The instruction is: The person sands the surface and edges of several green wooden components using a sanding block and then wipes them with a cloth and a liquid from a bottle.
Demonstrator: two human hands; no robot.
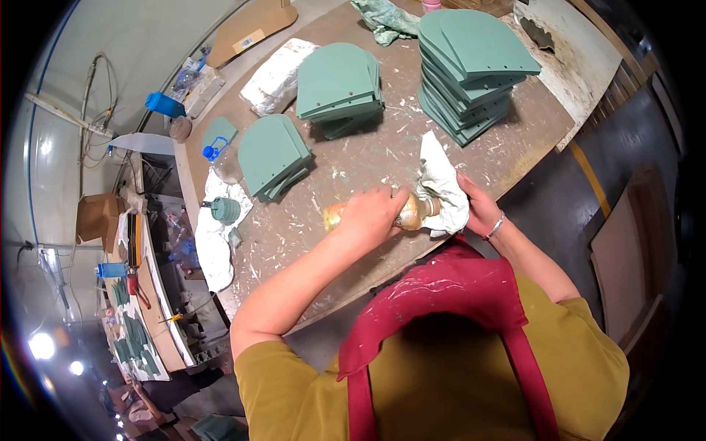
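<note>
My left hand (371, 213) is wrapped round a clear plastic bottle (414, 212) with a worn label, tipped on its side above the near edge of the table. Its neck points right and meets a crumpled white cloth (441, 176). Gripped by its right side, the cloth hangs from my right hand (482, 206), whose fingers are partly behind it. Whether liquid is flowing cannot be made out. Beyond my hands stand stacks of green round-topped panels: a tall stack (471, 73) at the back right, a middle stack (338, 84) and a low stack (272, 153) to the left.
The paint-marked brown table (390, 151) has a white-wrapped bundle (278, 76) and a green-stained cloth (386, 20) at the back. On its left lie a white rag (215, 246), a small green container (225, 210) and a blue-capped bottle (224, 160). A person's arm (147, 400) shows lower left.
</note>
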